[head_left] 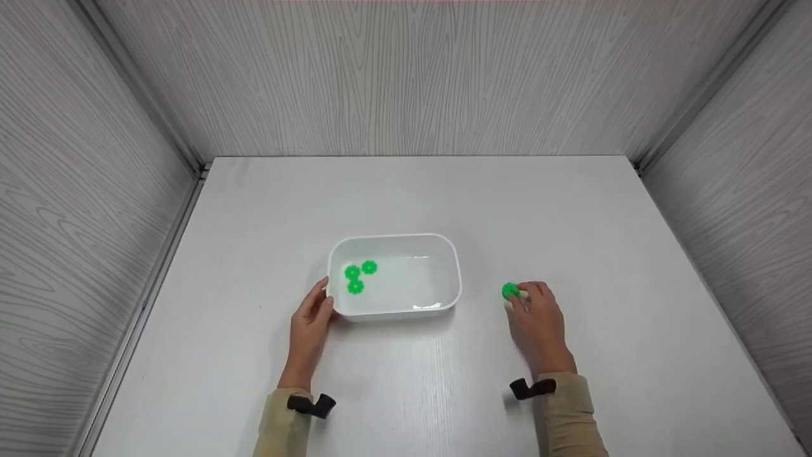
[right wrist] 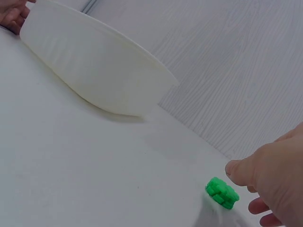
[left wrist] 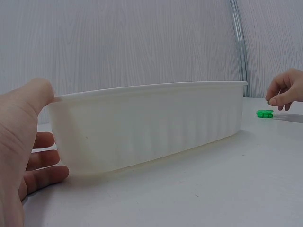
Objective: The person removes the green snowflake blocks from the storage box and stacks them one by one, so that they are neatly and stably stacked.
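Note:
A white rectangular plastic tub (head_left: 394, 315) stands mid-table. My left hand (head_left: 311, 320) holds its left end. In the left wrist view the thumb (left wrist: 40, 92) lies at the rim and the other fingers bend against the lower wall. Three flat green flower-shaped pieces (head_left: 356, 287) lie inside the tub, towards its left. To the right of the tub, a small stack of similar green pieces (right wrist: 222, 193) sits on the tabletop. My right hand (head_left: 538, 320) is beside that stack, thumb and fingers bent around a gap. Both wrist views show space between the fingers and the stack.
The white tabletop (head_left: 406, 190) runs back to a pale wood-grain panel (head_left: 406, 76). Similar panels rise at the left (head_left: 76, 190) and right (head_left: 729, 158). A dark wrist camera (head_left: 311, 405) is strapped to each sleeve.

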`<state>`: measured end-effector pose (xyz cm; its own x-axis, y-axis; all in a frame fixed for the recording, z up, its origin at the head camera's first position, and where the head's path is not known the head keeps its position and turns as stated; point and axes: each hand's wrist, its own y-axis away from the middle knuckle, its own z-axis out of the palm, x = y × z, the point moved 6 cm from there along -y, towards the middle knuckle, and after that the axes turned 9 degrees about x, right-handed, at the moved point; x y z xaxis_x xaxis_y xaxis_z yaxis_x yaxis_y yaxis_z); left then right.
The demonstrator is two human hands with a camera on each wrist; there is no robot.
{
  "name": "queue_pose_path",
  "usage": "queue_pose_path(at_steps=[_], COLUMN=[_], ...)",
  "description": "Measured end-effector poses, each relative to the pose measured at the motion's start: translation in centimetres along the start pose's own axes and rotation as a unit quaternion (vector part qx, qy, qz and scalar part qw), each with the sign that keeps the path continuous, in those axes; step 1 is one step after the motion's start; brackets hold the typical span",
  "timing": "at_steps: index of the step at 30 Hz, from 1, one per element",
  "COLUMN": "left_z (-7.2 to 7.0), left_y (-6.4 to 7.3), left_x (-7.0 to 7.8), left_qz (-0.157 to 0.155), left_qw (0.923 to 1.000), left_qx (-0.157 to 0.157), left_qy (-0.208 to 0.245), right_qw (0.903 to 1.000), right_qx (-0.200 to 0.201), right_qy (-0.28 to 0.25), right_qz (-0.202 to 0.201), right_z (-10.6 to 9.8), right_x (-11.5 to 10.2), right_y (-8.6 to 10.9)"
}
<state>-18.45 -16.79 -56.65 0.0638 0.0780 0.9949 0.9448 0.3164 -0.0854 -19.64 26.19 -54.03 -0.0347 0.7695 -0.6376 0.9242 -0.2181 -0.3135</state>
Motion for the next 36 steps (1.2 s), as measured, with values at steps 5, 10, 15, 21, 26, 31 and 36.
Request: queue_pose_path(at_steps=[5,10,15,21,26,31,36], left_z=[0.0,0.0,0.0,0.0,-0.1,-0.1,0.0], left_y=[0.0,0.1,0.1,0.1,0.0,0.0,0.1], left_x=[0.1,0.0,0.0,0.0,0.2,0.3,0.3], left_qz=[0.009,0.008,0.011,0.012,0.021,0.02,0.015], left_qw=[1.0,1.0,0.9999,0.9999,0.9997,0.9997,0.9998], left_qx=[-0.001,-0.002,-0.001,-0.004,-0.004,-0.01,-0.013], left_qy=[0.002,0.004,0.005,0.009,0.009,0.005,0.006], right_qw=[0.998,0.9925,0.9853,0.9759,0.969,0.9642,0.9577], right_qx=[0.03,0.063,0.082,0.09,0.091,0.076,0.062], right_qy=[-0.013,-0.016,-0.013,-0.026,-0.042,-0.05,-0.055], right_qz=[-0.055,-0.103,-0.149,-0.197,-0.226,-0.249,-0.275], right_z=[-0.4,-0.6,-0.5,-0.1,0.2,0.8,1.5], right_x=[-1.4,-3.1,-4.8,-7.2,-9.2,-11.3,-13.2], right_y=[-0.3,-0.3,-0.3,-0.1,-0.1,-0.3,-0.3])
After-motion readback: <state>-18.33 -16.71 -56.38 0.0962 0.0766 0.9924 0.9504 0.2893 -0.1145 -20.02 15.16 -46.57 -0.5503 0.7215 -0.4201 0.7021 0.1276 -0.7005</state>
